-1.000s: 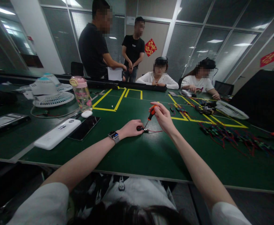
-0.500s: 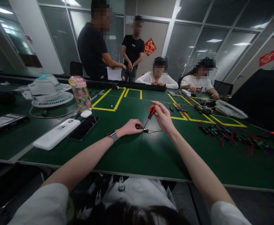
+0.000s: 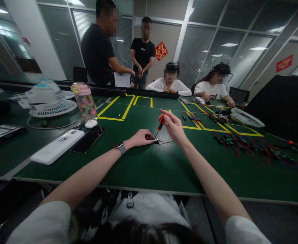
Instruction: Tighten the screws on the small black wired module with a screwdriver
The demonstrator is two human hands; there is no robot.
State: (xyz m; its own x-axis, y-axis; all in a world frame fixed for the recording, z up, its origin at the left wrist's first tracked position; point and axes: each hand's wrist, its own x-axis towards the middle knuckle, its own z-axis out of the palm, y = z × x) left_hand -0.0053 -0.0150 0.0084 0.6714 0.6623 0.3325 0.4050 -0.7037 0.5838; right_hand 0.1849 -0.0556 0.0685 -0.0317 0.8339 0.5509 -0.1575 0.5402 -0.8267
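My right hand (image 3: 174, 126) is closed around the handle of an orange and black screwdriver (image 3: 161, 122). The shaft slants down and left, its tip at a small circuit board with wires (image 3: 156, 141) on the green table. My left hand (image 3: 142, 137), with a watch on the wrist, pinches the left end of that board and holds it against the tabletop. Red and dark wires run from the board to the right, below my right hand. The fingers of my left hand partly hide the board.
On the left are a white power bank (image 3: 58, 146), a black phone (image 3: 88, 139), a pink-lidded bottle (image 3: 85, 101) and white fans (image 3: 52, 105). A heap of wired circuit boards (image 3: 261, 147) lies to the right. Yellow tape (image 3: 128, 106) marks the table. Several people are across it.
The whole view has shifted slightly, so things appear a little further left. Both hands keep their grips, and the screwdriver stays at the board.
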